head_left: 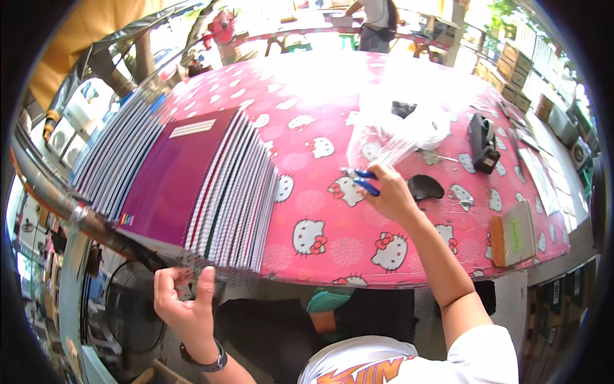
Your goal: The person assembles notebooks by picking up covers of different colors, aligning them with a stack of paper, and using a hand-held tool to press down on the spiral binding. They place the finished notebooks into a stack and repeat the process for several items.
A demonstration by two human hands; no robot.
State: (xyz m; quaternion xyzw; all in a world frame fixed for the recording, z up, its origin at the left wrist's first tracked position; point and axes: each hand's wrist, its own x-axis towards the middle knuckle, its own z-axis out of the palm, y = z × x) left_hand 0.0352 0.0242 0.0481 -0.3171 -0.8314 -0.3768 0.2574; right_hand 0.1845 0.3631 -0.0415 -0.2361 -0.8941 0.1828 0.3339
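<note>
In my right hand (391, 195) are small pliers with blue handles (366, 182), held above the pink patterned tablecloth (348, 233) with their jaws pointing left. My left hand (185, 297) is at the near edge of the table, beside the lower end of a stack of spiral-bound notebooks (233, 198). Its fingers are curled and the thumb points up; whatever lies between them is blurred. A purple cover (182, 173) faces up on the stack, and wire coils (214, 261) show along its near side. More notebooks (121, 153) with blue edges lean at the left.
Beyond my right hand lies a heap of clear and white plastic strands (409, 131). A black tape dispenser (483, 144), a dark rounded object (425, 187) and a small block-shaped box (513, 235) are at the right. A metal pipe (105, 233) runs along the left. A person (376, 25) stands far back.
</note>
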